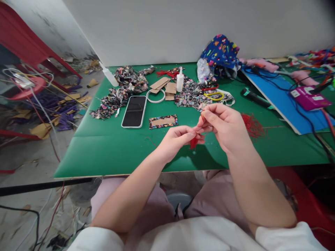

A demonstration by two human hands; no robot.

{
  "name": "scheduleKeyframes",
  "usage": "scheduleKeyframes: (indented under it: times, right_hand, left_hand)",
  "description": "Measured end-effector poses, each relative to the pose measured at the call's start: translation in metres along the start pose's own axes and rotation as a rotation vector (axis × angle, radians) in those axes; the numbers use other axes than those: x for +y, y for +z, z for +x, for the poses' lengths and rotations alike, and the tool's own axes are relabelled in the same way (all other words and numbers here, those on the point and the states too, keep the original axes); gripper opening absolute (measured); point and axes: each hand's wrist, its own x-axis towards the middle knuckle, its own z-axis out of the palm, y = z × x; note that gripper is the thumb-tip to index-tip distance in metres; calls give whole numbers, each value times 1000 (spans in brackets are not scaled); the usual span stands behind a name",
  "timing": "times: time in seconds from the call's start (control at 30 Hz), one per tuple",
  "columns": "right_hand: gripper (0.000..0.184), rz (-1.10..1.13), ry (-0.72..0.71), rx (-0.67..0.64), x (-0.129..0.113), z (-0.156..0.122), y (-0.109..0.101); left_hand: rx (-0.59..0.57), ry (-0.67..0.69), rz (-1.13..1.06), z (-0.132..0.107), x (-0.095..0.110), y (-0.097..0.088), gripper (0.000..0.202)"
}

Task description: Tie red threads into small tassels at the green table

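Observation:
Above the table's front part, my left hand is closed in a pinch on a small red tassel, whose threads hang below the fingers. My right hand is held close against it, thumb and fingertips pinched on what looks like the tassel's thin red cord; the fingers partly hide it. To the left lies a cardboard strip edged with floral fabric. A loose pile of red tassels rests beyond my right wrist.
A phone, a white ring, brown card pieces, glue bottles and floral fabric lie on the green table. Yellow-handled scissors lie behind my hands. Rightward are a blue board, glue guns and cables.

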Motion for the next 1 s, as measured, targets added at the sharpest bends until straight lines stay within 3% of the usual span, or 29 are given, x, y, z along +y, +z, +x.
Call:
scheduleKeyframes:
  times: [0.2, 0.27, 0.33, 0.4, 0.47, 0.53, 0.57, 0.73, 1.0]
  right_hand:
    - [15, 109, 47, 52, -1, 5, -10]
    - [15, 159, 23, 111, 0, 9, -13]
    - [15, 212, -2, 174, 2, 13, -14]
    - [13, 261, -10, 223, 5, 16, -12]
    - [12, 296, -8, 257, 9, 17, -8]
    - [11, 308, -2, 270, 12, 16, -1]
    - [11, 306, 0, 268, 13, 15, 3]
    - [10, 266, -29, 218, 16, 5, 20]
    - [12, 151, -81, 200, 14, -6, 29]
  left_hand:
    - [-70, -89, 73, 2, 6, -3, 23]
    - [-21, -85, 216, 3, 10, -5, 23]
    - [154, 43, 439, 4, 12, -5, 20]
    - [383, 286, 694, 2, 14, -2, 16]
    - [490, 552, 929, -3, 15, 6, 10]
    - [416, 745, 1074, -10, 15, 17, 5]
    - [372, 772, 1103, -14, 14, 23, 5]
    - [314, 748, 1154, -25, 13, 40, 5]
    - [323, 742, 1115, -26, 19, 40, 8]
